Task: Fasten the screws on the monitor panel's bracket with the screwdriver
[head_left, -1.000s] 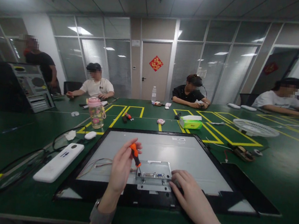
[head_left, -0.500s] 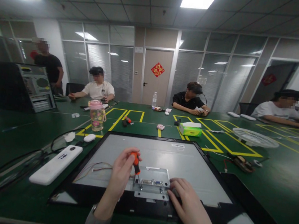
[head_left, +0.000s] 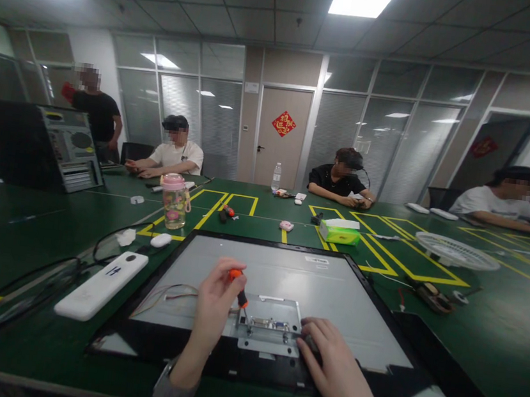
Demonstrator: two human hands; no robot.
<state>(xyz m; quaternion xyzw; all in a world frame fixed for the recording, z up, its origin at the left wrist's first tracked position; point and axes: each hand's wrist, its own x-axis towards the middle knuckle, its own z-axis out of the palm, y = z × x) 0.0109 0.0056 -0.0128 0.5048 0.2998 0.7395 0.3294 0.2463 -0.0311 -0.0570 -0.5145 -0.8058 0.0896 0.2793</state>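
My left hand [head_left: 218, 299] is closed around the handle of an orange-and-black screwdriver [head_left: 242, 297]. Its shaft slants down to the left end of a metal bracket [head_left: 268, 347], near the screws beside the video ports [head_left: 271, 323]. The exact contact of the tip is too small to make out. At the bracket's right end, my right hand [head_left: 330, 355] grips the edge, fingers above and thumb lower; something dark shows under the palm. The bracket lies on the grey back of a flat display panel [head_left: 353, 299] with a black frame. Thin wires [head_left: 171, 290] run across the panel's left side.
Left of the panel lie a white power bank [head_left: 102, 285] and black cables [head_left: 48, 294]. A pink-lidded bottle [head_left: 175, 203], green tissue pack [head_left: 339, 232] and white round grille [head_left: 456, 251] stand beyond. A computer tower [head_left: 65, 148] is far left. Several people sit or stand across the table [head_left: 242, 225].
The screwdriver and my left hand have shifted slightly, with the handle tilted a little more to the left. My right hand stays at the bracket. The whole view has moved slightly.
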